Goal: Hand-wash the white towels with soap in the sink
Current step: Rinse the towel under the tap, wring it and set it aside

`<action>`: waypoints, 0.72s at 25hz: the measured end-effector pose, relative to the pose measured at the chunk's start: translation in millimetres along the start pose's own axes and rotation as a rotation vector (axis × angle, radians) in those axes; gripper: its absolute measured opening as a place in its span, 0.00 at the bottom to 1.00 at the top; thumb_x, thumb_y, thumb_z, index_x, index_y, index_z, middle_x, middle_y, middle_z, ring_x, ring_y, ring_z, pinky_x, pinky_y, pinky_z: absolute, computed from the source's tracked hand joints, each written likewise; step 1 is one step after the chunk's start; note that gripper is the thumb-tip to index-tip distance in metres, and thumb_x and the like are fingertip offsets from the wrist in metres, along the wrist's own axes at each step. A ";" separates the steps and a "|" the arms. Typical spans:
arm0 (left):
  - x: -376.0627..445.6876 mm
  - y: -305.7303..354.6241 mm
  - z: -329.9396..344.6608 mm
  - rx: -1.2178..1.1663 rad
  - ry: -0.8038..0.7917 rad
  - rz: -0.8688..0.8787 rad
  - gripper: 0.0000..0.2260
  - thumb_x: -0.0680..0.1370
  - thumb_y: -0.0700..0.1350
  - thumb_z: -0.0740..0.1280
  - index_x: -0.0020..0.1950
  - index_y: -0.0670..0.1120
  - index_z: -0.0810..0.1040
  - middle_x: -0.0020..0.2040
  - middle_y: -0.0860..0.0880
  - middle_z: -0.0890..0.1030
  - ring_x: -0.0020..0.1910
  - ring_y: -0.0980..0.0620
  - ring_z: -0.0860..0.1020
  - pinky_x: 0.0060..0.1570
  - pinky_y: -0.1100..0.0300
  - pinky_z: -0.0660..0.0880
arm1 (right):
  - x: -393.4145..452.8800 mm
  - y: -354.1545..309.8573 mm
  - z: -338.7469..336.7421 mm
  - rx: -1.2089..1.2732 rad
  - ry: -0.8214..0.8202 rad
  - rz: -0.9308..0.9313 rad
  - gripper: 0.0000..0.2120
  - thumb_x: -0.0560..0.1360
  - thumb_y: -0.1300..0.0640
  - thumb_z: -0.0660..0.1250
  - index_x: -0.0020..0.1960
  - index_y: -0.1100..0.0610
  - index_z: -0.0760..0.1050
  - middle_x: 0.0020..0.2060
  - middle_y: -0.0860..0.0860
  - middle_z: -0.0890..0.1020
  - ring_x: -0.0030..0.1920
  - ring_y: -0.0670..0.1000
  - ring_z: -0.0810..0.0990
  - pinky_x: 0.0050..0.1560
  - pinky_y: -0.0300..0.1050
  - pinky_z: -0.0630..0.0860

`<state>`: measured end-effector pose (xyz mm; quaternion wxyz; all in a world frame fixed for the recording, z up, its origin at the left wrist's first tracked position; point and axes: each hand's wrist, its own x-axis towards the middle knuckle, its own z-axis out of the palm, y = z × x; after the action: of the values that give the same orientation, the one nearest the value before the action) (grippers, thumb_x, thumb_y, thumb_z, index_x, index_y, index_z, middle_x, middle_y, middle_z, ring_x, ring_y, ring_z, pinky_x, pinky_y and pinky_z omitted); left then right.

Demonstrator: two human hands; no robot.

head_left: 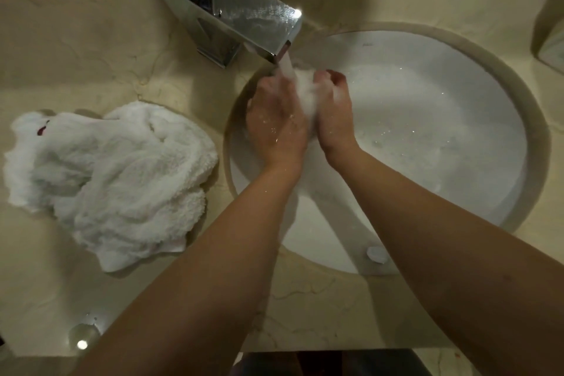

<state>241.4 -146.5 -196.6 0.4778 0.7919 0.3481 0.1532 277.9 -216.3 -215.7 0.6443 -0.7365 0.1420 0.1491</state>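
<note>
Beige marble worktop (91,40) fills the head view, with a round white sink (442,137) set into it at the right of centre. At the upper middle a chrome tap (232,9) reaches over the basin rim, and water (287,65) runs from its spout.

Both hands are in the upper left part of the basin, directly under the stream. Left hand (276,119) and right hand (332,110) face each other with the fingers curled, and they squeeze a small white towel (305,91) between them. The water falls on the top of this towel. Both hands look wet, with drops on the skin. The basin holds cloudy water with small bubbles.

At the left of the frame, on the worktop and well apart from the sink, lies a pile of white towels (113,180), crumpled. A small dark red mark shows near its upper left edge.

On the lower rim of the sink, just beside the right forearm, lies a small white round piece (377,254); I cannot tell what it is. At the lower left corner a round shiny thing (83,337) stands on the worktop.
</note>
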 end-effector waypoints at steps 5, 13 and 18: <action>0.1 -23.6 7.8 0.268 -0.159 0.045 0.23 0.78 0.61 0.54 0.50 0.48 0.82 0.47 0.46 0.84 0.51 0.44 0.80 0.55 0.48 0.75 | -1.7 28.9 -17.6 -0.179 -0.066 -0.019 0.19 0.80 0.51 0.55 0.66 0.56 0.74 0.59 0.51 0.80 0.59 0.49 0.78 0.62 0.47 0.76; 0.2 -39.0 10.6 0.009 -0.006 0.185 0.10 0.79 0.44 0.65 0.52 0.39 0.81 0.51 0.43 0.82 0.49 0.48 0.79 0.48 0.75 0.69 | 4.6 9.2 -19.3 -0.458 -0.157 -0.240 0.19 0.81 0.46 0.53 0.56 0.53 0.80 0.53 0.49 0.80 0.55 0.48 0.76 0.62 0.48 0.72; -11.7 -37.4 23.6 -0.110 -0.069 -0.151 0.17 0.77 0.58 0.59 0.53 0.51 0.82 0.44 0.61 0.78 0.54 0.50 0.79 0.59 0.49 0.75 | 12.9 31.1 -12.0 -0.477 -0.078 -0.198 0.25 0.74 0.30 0.51 0.44 0.46 0.78 0.42 0.46 0.81 0.49 0.52 0.79 0.56 0.54 0.75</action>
<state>231.6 -158.8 -239.6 0.5425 0.7407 0.3812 0.1083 277.6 -232.4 -247.6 0.4688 -0.8717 0.0051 0.1426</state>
